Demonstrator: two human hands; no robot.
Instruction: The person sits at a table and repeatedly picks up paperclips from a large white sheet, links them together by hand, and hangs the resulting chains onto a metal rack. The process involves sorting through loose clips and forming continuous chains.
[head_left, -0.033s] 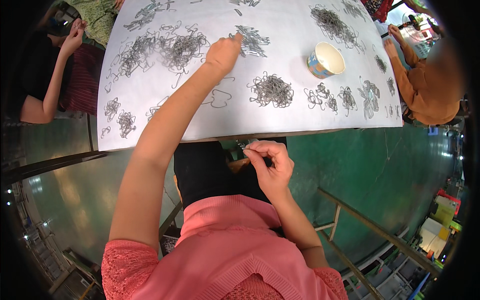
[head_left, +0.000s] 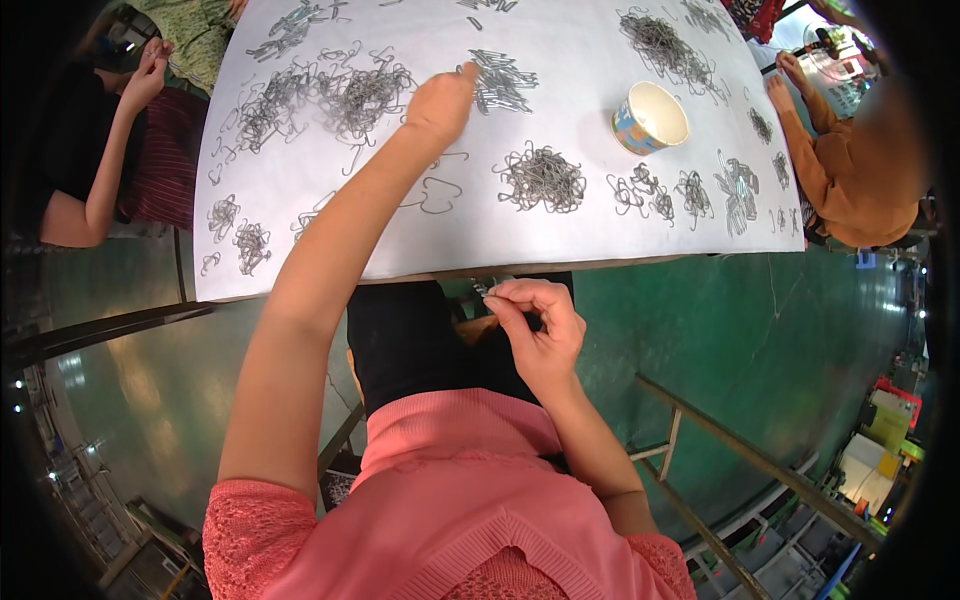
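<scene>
My left hand (head_left: 440, 104) reaches far over the white table, its fingers curled at the left edge of a pile of straight metal pieces (head_left: 505, 84). What its fingertips hold, if anything, is hidden. Below the table's front edge, my right hand (head_left: 545, 325) is closed in a pinch on a small shiny metal piece (head_left: 487, 288), whose exact kind is too small to tell. Bent wire hooks (head_left: 365, 95) lie in a tangled heap left of my left hand. Nearer me sits another heap of bent wire pieces (head_left: 542, 180), and a larger bent wire (head_left: 440, 195) lies beside my left forearm.
A paper cup (head_left: 650, 120) stands on the white-covered table (head_left: 440, 245) at right. Several small wire piles (head_left: 740, 195) are spread around it. One person (head_left: 95, 150) is at the left edge, another (head_left: 860, 170) at the right. A metal frame (head_left: 720, 460) stands below right.
My left hand has drawn back very slightly to the left along the pile of straight pieces. My right hand keeps its pinch in nearly the same place.
</scene>
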